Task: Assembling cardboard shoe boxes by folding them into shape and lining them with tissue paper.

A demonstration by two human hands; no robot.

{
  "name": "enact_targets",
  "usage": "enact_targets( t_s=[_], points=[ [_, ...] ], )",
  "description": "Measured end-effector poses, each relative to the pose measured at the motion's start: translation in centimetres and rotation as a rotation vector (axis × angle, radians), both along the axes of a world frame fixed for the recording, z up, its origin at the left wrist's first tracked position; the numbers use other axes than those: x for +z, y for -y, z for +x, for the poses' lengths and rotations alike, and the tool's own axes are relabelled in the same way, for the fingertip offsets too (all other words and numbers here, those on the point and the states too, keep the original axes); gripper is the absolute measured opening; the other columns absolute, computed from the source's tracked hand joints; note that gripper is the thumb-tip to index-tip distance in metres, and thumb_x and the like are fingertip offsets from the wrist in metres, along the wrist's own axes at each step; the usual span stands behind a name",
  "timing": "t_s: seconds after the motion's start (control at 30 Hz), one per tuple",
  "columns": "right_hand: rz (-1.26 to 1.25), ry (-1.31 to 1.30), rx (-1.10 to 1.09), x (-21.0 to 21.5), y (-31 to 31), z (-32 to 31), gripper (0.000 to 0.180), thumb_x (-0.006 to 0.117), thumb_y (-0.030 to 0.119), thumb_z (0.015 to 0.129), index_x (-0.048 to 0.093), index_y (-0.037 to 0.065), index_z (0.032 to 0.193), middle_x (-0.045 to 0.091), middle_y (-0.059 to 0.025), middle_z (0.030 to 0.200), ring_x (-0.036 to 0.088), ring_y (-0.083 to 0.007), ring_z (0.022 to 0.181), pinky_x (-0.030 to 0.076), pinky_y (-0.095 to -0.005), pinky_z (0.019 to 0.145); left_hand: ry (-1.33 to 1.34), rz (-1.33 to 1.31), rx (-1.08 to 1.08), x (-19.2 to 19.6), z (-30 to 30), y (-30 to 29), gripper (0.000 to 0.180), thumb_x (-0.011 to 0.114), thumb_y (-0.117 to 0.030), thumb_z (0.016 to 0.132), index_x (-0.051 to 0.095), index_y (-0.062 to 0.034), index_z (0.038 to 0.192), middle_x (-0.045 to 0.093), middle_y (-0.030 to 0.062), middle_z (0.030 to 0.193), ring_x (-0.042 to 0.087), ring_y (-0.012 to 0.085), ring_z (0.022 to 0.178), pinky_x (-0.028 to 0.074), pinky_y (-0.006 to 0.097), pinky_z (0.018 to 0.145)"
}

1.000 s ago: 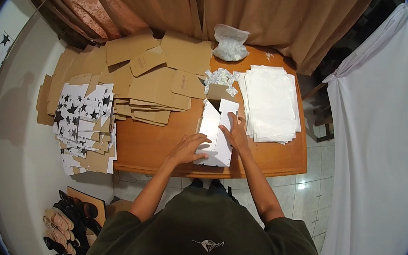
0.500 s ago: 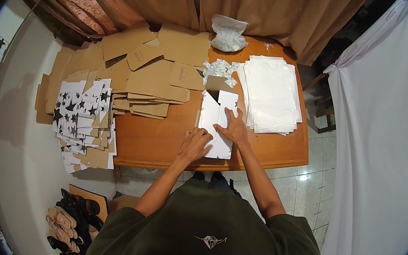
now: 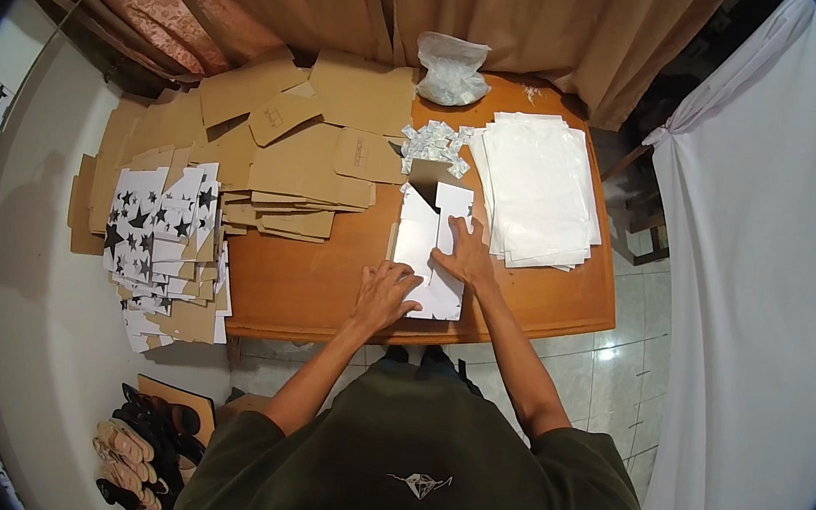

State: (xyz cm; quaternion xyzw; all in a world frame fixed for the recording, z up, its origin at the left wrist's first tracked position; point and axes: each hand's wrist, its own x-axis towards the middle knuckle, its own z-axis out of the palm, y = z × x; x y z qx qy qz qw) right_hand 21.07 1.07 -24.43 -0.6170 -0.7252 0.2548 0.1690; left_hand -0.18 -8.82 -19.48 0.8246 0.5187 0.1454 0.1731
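A white cardboard box (image 3: 418, 231) with folded flaps lies lengthwise in front of me, near the table's front edge. Its far end shows a brown upright flap (image 3: 430, 173). My left hand (image 3: 385, 294) rests on the near left side of the box, fingers bent and thumb out over the white panel. On the right side lies my right hand (image 3: 465, 254), fingers spread, its thumb reaching toward the seam between the panels. Both hands press on the box from above without gripping it. Just beyond the far flap sits a heap of small white packets (image 3: 435, 145).
A stack of white sheets (image 3: 539, 194) lies right of the box on the wooden table (image 3: 294, 282). Flat brown cardboard (image 3: 308, 158) piles up at the left, beside star-printed pieces (image 3: 155, 226). A clear plastic bag (image 3: 452, 71) stands at the back. Shoes (image 3: 139, 451) are below left.
My left hand has shifted slightly, its fingers lying a little lower along the box's left side. My right hand stays almost in place. The box's flaps look the same.
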Motion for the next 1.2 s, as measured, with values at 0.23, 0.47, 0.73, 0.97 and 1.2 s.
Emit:
enact_targets(
  t_s=[0.23, 0.47, 0.73, 0.97, 1.2],
  points=[
    [0.008, -0.034, 0.008, 0.8, 1.0, -0.2, 0.086, 0.076, 0.054, 0.079, 0.046, 0.011, 0.147, 0.032, -0.0381, 0.148, 0.058, -0.0559, 0.118, 0.053, -0.0539, 0.096, 0.03, 0.088, -0.027, -1.3, 0.2, 0.1, 0.049, 0.079, -0.039, 0.081, 0.071, -0.0205, 0.126, 0.054, 0.011, 0.139, 0.045, 0.0292, 0.132, 0.034, 0.052, 0.1],
    [0.077, -0.068, 0.034, -0.4, 1.5, 0.0, 0.076, 0.072, 0.046, 0.088, 0.045, 0.009, 0.15, 0.029, -0.0402, 0.15, 0.048, -0.0572, 0.129, 0.05, -0.0541, 0.101, 0.026, 0.084, -0.027, -1.6, -0.2, 0.2, 0.042, 0.074, -0.037, 0.088, 0.072, -0.0226, 0.128, 0.042, 0.0164, 0.151, 0.032, 0.0355, 0.143, 0.026, 0.057, 0.111],
    [0.066, -0.061, 0.037, 0.0, 1.7, -0.4, 0.073, 0.071, 0.042, 0.088, 0.046, 0.009, 0.148, 0.029, -0.0376, 0.151, 0.046, -0.0558, 0.131, 0.048, -0.055, 0.103, 0.304, 0.159, 0.14, 0.9, -0.8, -8.4, 0.03, 0.069, -0.023, 0.093, 0.071, -0.0145, 0.122, 0.059, 0.0101, 0.136, 0.053, 0.029, 0.126, 0.034, 0.05, 0.104],
    [-0.072, -0.075, -0.036, 1.9, 1.7, -1.1, 0.075, 0.07, 0.047, 0.087, 0.047, 0.01, 0.147, 0.035, -0.0324, 0.146, 0.04, -0.0531, 0.136, 0.048, -0.0538, 0.104, 0.135, 0.358, 0.033, 3.2, 1.0, -18.0, 0.051, 0.067, -0.009, 0.093, 0.056, -0.0161, 0.142, 0.063, 0.0082, 0.134, 0.052, 0.0265, 0.131, 0.031, 0.057, 0.105],
    [0.03, -0.04, -0.097, 2.0, 2.0, -1.2, 0.071, 0.072, 0.047, 0.086, 0.053, 0.008, 0.142, 0.037, -0.0358, 0.144, 0.043, -0.0537, 0.133, 0.05, -0.0534, 0.1, -0.044, 0.095, -0.019, 2.2, 1.9, -18.3, 0.034, 0.069, -0.008, 0.089, 0.071, -0.0179, 0.122, 0.068, 0.0018, 0.126, 0.055, 0.0203, 0.13, 0.024, 0.062, 0.108]
  ],
)
